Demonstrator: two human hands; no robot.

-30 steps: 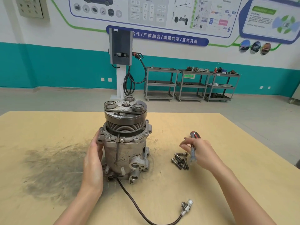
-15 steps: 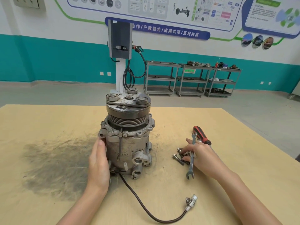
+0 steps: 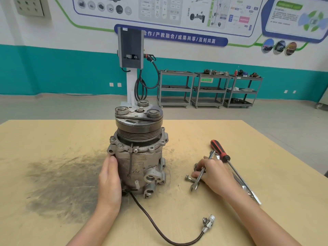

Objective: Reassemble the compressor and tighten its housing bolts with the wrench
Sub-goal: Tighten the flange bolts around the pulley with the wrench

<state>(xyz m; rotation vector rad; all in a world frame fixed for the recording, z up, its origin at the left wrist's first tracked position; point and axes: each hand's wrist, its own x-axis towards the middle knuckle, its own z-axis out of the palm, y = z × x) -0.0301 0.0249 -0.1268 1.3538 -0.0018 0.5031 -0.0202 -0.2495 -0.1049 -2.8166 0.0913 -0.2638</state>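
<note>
Two bare hands frame a worn compressor (image 3: 139, 153) standing upright, pulley end up, at the centre of a pale wooden table (image 3: 53, 135). The left hand (image 3: 109, 181), at the housing's nine o'clock, presses flat against the casing with fingers straight and together — a bracing hold, apparently to keep the heavy unit from turning or tipping. At three o'clock the right hand (image 3: 215, 174) rests on the tabletop, fingers curled over a double-ended wrench (image 3: 199, 176) and reaching into a loose cluster of bolts (image 3: 190, 178), as if picking one while keeping the tool ready. A red-handled screwdriver (image 3: 229, 161) lies just beyond the hand, with a bright metal tool whose type cannot be told beside it. The compressor's cable (image 3: 159, 229) trails toward six o'clock, ending in a white connector (image 3: 209, 222). A faded label on the housing is unreadable; the blue wall banner (image 3: 177, 37) at twelve o'clock reads "合作/产教融合/成果共享/互利共赢".
</note>
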